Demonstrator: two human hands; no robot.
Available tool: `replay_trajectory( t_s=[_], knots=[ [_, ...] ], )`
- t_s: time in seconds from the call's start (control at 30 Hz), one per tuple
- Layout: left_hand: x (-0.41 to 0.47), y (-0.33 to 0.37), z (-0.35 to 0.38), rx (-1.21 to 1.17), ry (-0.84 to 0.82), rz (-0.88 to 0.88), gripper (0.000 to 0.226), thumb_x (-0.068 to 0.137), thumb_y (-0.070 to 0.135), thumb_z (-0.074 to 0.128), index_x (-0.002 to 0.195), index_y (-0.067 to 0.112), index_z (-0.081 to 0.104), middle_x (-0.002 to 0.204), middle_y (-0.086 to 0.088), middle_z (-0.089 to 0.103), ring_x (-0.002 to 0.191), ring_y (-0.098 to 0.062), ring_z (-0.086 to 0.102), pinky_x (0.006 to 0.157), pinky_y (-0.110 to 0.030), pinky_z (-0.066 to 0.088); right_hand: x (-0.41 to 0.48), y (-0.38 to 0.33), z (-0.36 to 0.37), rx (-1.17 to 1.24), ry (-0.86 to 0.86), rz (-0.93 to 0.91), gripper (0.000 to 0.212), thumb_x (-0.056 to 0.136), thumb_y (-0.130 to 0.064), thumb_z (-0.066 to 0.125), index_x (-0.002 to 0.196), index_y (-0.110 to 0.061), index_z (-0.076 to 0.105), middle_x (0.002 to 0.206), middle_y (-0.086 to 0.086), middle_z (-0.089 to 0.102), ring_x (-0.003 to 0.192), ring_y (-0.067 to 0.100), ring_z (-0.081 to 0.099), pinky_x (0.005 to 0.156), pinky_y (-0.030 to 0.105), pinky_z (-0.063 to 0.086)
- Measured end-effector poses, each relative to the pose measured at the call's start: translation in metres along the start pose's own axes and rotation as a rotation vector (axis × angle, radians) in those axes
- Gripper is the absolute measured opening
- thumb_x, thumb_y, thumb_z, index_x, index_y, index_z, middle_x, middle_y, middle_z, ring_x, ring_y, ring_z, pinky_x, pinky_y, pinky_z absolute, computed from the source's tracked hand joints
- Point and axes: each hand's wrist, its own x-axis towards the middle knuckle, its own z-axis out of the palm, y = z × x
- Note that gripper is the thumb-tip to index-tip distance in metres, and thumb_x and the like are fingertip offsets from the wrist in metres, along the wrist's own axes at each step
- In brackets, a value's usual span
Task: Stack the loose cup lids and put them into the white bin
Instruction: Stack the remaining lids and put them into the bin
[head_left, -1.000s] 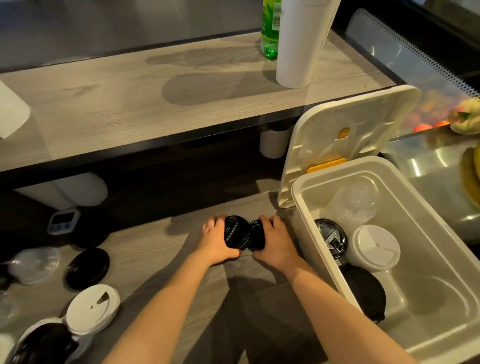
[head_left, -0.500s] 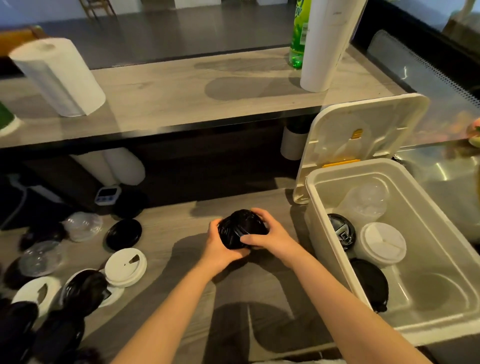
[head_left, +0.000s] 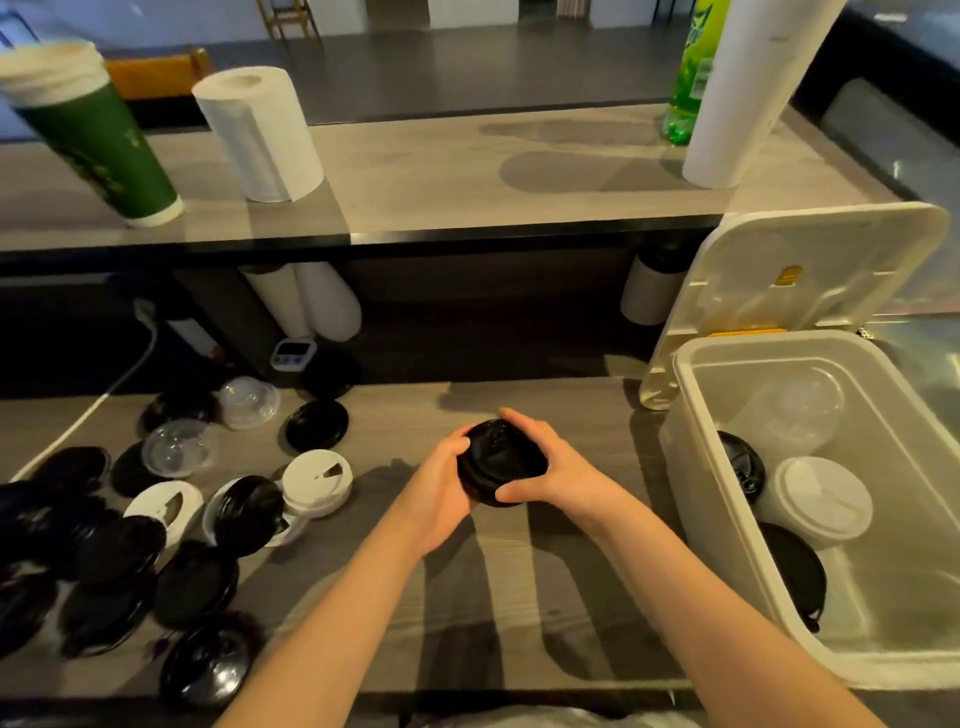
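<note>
1. The left hand and the right hand are both curled around a black lid stack, holding it just above the counter.
2. It may be two lids; it is hard to tell.
3. Loose lids lie to the left.
4. The white bin sits open on the right, near the hands.

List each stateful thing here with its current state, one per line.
White bin: open, holding stacked lids.
Bin cover: flipped up, leaning behind the bin.
Black lid stack: held together between both hands.
Left hand: gripping the stack.
Right hand: gripping the stack.
Loose lids: scattered, unstacked.
</note>
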Motion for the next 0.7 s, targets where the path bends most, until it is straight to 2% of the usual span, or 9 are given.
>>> replay_trajectory(
  t_s=[0.1, 0.2, 0.3, 0.37, 0.43, 0.5, 0.53, 0.6, 0.7],
  knots=[
    [-0.002, -0.004, -0.002, 0.014, 0.073, -0.002, 0.037, 0.099, 0.013, 0.035, 0.135, 0.006, 0.044, 0.13, -0.019, 0.055, 0.12, -0.029, 0.054, 0.099, -0.04, 0.045, -0.005, -0.003, 0.001, -0.131, -0.03, -0.05, 0.096, 0.068, -0.005, 0.081, 0.145, -0.028, 0.028, 0.134, -0.006, 0.032, 0.129, 0.013, 0.035, 0.11, 0.029, 0.033],
    [-0.005, -0.009, -0.005, 0.1, 0.109, 0.03, 0.038, 0.096, 0.001, 0.04, 0.133, 0.009, 0.043, 0.129, -0.016, 0.052, 0.117, -0.027, 0.054, 0.094, -0.037, 0.047, -0.009, -0.005, 0.0, -0.316, -0.055, -0.086, 0.1, 0.069, -0.009, 0.081, 0.149, -0.026, 0.023, 0.134, -0.011, 0.029, 0.128, 0.009, 0.032, 0.107, 0.021, 0.032],
    [-0.008, -0.012, -0.002, 0.188, 0.136, 0.06, 0.039, 0.093, -0.005, 0.042, 0.127, 0.013, 0.043, 0.124, -0.011, 0.053, 0.112, -0.022, 0.055, 0.085, -0.031, 0.05, -0.013, -0.004, -0.002, -0.42, -0.065, -0.121, 0.1, 0.07, -0.012, 0.081, 0.149, -0.027, 0.021, 0.138, -0.008, 0.028, 0.126, 0.006, 0.031, 0.107, 0.018, 0.028],
    [-0.009, -0.015, -0.001, 0.222, 0.173, 0.085, 0.04, 0.092, -0.007, 0.043, 0.126, 0.014, 0.044, 0.121, -0.008, 0.053, 0.11, -0.02, 0.055, 0.083, -0.029, 0.05, -0.015, -0.003, -0.004, -0.357, -0.067, -0.112, 0.095, 0.073, -0.012, 0.079, 0.149, -0.028, 0.023, 0.14, -0.004, 0.031, 0.128, 0.009, 0.034, 0.107, 0.021, 0.031],
    [-0.011, -0.015, -0.002, 0.231, 0.204, 0.119, 0.038, 0.091, -0.009, 0.043, 0.119, 0.017, 0.048, 0.119, -0.008, 0.056, 0.108, -0.019, 0.057, 0.083, -0.028, 0.049, -0.017, -0.003, -0.002, -0.163, -0.054, -0.064, 0.084, 0.08, -0.011, 0.072, 0.147, -0.029, 0.025, 0.14, -0.002, 0.035, 0.127, 0.015, 0.041, 0.1, 0.025, 0.041],
    [-0.015, -0.012, -0.008, 0.204, 0.256, 0.141, 0.038, 0.09, -0.01, 0.042, 0.113, 0.019, 0.051, 0.114, -0.007, 0.058, 0.105, -0.019, 0.058, 0.082, -0.029, 0.049, -0.016, -0.005, 0.004, -0.013, -0.008, 0.005, 0.07, 0.087, -0.011, 0.065, 0.145, -0.028, 0.029, 0.135, -0.001, 0.042, 0.112, 0.018, 0.055, 0.082, 0.027, 0.052],
    [-0.017, -0.011, -0.012, 0.193, 0.287, 0.145, 0.039, 0.089, -0.011, 0.042, 0.112, 0.02, 0.051, 0.113, -0.006, 0.059, 0.104, -0.019, 0.059, 0.082, -0.03, 0.049, -0.014, -0.006, 0.008, -0.02, 0.02, 0.031, 0.065, 0.088, -0.01, 0.063, 0.143, -0.026, 0.032, 0.127, -0.002, 0.046, 0.1, 0.017, 0.06, 0.075, 0.028, 0.054],
    [-0.024, -0.008, -0.022, 0.18, 0.338, 0.146, 0.039, 0.088, -0.012, 0.043, 0.111, 0.019, 0.051, 0.11, -0.005, 0.059, 0.101, -0.019, 0.06, 0.081, -0.031, 0.049, -0.007, -0.008, 0.021, -0.071, 0.038, 0.04, 0.059, 0.087, -0.007, 0.062, 0.14, -0.021, 0.038, 0.117, 0.0, 0.05, 0.086, 0.016, 0.062, 0.071, 0.031, 0.056],
    [-0.039, -0.002, -0.044, 0.124, 0.399, 0.131, 0.037, 0.086, -0.014, 0.041, 0.115, 0.008, 0.05, 0.103, -0.01, 0.062, 0.092, -0.02, 0.062, 0.078, -0.033, 0.05, 0.005, -0.013, 0.048, -0.113, -0.024, 0.012, 0.057, 0.086, -0.004, 0.063, 0.138, -0.017, 0.042, 0.124, 0.008, 0.051, 0.076, 0.013, 0.061, 0.062, 0.025, 0.054]
  ],
)
